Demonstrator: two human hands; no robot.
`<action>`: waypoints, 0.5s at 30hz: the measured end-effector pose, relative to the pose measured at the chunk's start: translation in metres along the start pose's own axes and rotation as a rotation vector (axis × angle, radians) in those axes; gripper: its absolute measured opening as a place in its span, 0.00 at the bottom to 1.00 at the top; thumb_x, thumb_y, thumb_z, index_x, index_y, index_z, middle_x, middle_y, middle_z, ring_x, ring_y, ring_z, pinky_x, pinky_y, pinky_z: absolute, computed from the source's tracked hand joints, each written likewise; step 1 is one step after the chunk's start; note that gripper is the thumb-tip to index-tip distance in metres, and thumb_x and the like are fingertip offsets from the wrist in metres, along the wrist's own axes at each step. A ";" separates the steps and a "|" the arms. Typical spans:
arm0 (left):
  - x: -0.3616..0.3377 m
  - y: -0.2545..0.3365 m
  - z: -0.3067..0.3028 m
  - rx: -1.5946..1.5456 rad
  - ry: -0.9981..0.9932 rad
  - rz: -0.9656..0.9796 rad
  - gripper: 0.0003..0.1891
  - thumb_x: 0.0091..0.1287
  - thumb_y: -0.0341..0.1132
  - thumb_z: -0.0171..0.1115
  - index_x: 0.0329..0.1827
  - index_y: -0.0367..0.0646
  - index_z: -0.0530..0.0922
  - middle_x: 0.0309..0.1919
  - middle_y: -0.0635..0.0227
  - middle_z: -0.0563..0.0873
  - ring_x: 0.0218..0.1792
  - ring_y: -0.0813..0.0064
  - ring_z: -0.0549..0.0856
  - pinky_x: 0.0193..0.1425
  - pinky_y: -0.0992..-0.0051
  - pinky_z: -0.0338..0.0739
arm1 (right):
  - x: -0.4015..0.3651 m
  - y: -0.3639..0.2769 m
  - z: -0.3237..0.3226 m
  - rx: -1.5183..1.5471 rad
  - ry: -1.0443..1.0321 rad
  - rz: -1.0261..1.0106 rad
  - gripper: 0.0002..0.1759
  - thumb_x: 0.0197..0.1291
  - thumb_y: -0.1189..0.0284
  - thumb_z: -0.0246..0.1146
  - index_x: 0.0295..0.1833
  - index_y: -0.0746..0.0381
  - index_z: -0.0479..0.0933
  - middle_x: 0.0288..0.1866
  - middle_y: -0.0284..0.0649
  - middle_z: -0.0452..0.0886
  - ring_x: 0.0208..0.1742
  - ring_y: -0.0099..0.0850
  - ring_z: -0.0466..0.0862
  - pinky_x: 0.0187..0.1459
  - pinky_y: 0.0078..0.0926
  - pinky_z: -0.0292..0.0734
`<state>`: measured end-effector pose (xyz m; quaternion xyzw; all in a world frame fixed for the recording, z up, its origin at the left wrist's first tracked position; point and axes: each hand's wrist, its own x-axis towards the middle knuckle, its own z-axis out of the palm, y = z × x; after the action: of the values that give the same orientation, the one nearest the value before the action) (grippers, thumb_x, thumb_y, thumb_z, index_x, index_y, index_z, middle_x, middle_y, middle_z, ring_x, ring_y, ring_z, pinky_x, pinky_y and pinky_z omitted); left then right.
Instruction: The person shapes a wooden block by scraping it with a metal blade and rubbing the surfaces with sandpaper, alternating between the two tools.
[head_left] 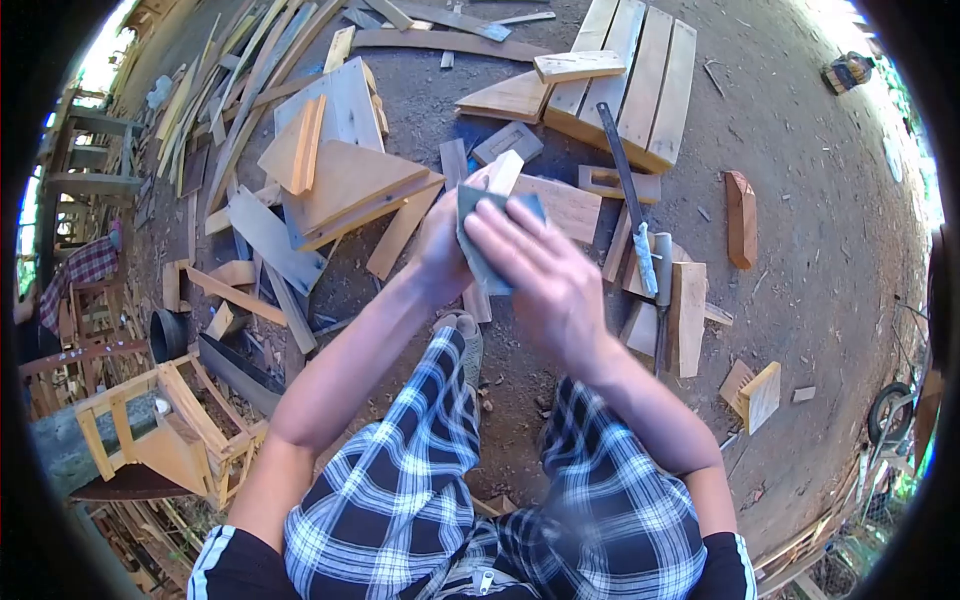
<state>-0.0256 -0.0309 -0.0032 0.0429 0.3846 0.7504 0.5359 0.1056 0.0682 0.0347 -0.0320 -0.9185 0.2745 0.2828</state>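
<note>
My left hand (437, 245) grips a pale piece of wood (506, 172) in front of my knees. Only the wood's top end shows; the rest is covered. Over it lies a dark green-grey sheet of sandpaper (480, 262), which my right hand (548, 272) presses down with its fingers stretched along the sheet. Slight blur softens the right hand. Just beyond the hands, a grey-brown wooden block (508, 143) and a flat light board (560, 206) rest on the ground.
A long dark tool with a blue-wrapped handle (643, 262) lies to the right, by a hammer-like tool (662, 250). A slatted wooden piece (655, 85), triangular boards (350, 185) and long strips (265, 80) are farther out. A wooden frame (195, 400) stands left.
</note>
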 end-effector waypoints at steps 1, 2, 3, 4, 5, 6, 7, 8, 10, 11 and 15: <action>-0.003 0.004 -0.005 -0.095 -0.219 -0.079 0.21 0.79 0.48 0.43 0.62 0.41 0.69 0.45 0.67 0.81 0.44 0.77 0.84 0.50 0.73 0.81 | 0.003 0.017 0.005 0.040 0.061 0.020 0.26 0.55 0.80 0.60 0.62 0.55 0.79 0.60 0.43 0.82 0.63 0.44 0.80 0.64 0.43 0.76; -0.006 0.008 -0.008 -0.186 -0.442 -0.163 0.20 0.79 0.47 0.43 0.61 0.42 0.70 0.44 0.67 0.81 0.43 0.77 0.84 0.49 0.73 0.82 | 0.005 0.032 0.008 0.076 0.131 0.046 0.27 0.55 0.79 0.60 0.62 0.53 0.79 0.60 0.43 0.82 0.63 0.44 0.80 0.65 0.44 0.76; -0.004 0.002 0.001 -0.291 -0.559 -0.120 0.19 0.79 0.47 0.43 0.60 0.43 0.70 0.41 0.68 0.81 0.41 0.76 0.84 0.45 0.74 0.82 | 0.007 0.043 0.008 0.035 0.119 0.169 0.27 0.55 0.79 0.60 0.62 0.52 0.79 0.60 0.42 0.82 0.63 0.43 0.81 0.64 0.43 0.77; -0.004 0.003 0.019 -0.285 -0.569 -0.118 0.19 0.79 0.47 0.43 0.60 0.43 0.70 0.41 0.68 0.81 0.41 0.76 0.84 0.45 0.74 0.82 | 0.007 0.039 0.008 0.028 0.127 0.164 0.27 0.55 0.79 0.60 0.62 0.52 0.79 0.60 0.42 0.82 0.63 0.43 0.81 0.64 0.43 0.77; -0.007 0.006 0.036 -0.137 -0.166 -0.046 0.19 0.79 0.48 0.42 0.61 0.45 0.71 0.41 0.68 0.83 0.38 0.76 0.85 0.41 0.74 0.85 | 0.005 0.027 0.010 0.022 0.126 0.085 0.28 0.54 0.80 0.60 0.62 0.52 0.79 0.60 0.42 0.82 0.63 0.43 0.81 0.62 0.42 0.78; -0.009 0.007 0.044 0.003 0.246 0.024 0.19 0.79 0.48 0.40 0.62 0.47 0.71 0.41 0.68 0.84 0.36 0.76 0.87 0.38 0.75 0.87 | -0.001 0.013 0.013 0.021 0.115 0.011 0.28 0.54 0.81 0.59 0.62 0.53 0.79 0.60 0.42 0.82 0.63 0.43 0.80 0.61 0.41 0.79; 0.000 0.012 0.021 -0.086 -0.059 -0.031 0.19 0.79 0.48 0.41 0.62 0.48 0.71 0.40 0.68 0.85 0.37 0.75 0.87 0.39 0.75 0.87 | -0.002 -0.007 0.007 -0.005 0.058 -0.026 0.28 0.53 0.82 0.59 0.61 0.54 0.79 0.59 0.43 0.83 0.62 0.43 0.81 0.59 0.41 0.80; 0.003 0.001 0.005 -0.061 0.014 -0.017 0.20 0.79 0.49 0.41 0.61 0.48 0.72 0.38 0.68 0.84 0.35 0.77 0.86 0.35 0.75 0.86 | -0.001 -0.001 0.007 -0.001 0.052 -0.026 0.28 0.53 0.82 0.59 0.61 0.54 0.79 0.59 0.43 0.83 0.62 0.43 0.81 0.59 0.41 0.80; -0.013 0.011 0.024 0.207 0.098 -0.127 0.21 0.79 0.49 0.40 0.62 0.46 0.70 0.33 0.69 0.82 0.28 0.81 0.83 0.26 0.77 0.83 | 0.007 0.027 0.007 0.014 0.137 0.014 0.27 0.53 0.82 0.59 0.61 0.54 0.79 0.57 0.45 0.83 0.61 0.43 0.82 0.58 0.40 0.81; -0.012 0.004 0.023 0.203 -0.064 -0.088 0.23 0.79 0.49 0.40 0.67 0.45 0.65 0.28 0.69 0.78 0.21 0.83 0.78 0.18 0.79 0.76 | 0.010 0.051 0.011 0.025 0.172 0.087 0.25 0.57 0.81 0.59 0.61 0.55 0.78 0.55 0.47 0.84 0.57 0.45 0.83 0.55 0.40 0.81; -0.019 0.006 0.034 0.235 -0.129 -0.092 0.27 0.80 0.49 0.37 0.76 0.44 0.55 0.25 0.68 0.76 0.19 0.84 0.76 0.14 0.84 0.72 | 0.015 0.059 -0.017 0.243 0.056 0.458 0.19 0.68 0.77 0.57 0.64 0.58 0.76 0.54 0.48 0.84 0.54 0.45 0.85 0.53 0.39 0.81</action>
<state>-0.0062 -0.0294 0.0312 0.1359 0.4362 0.6704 0.5847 0.0968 0.1298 0.0226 -0.2127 -0.8394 0.4386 0.2402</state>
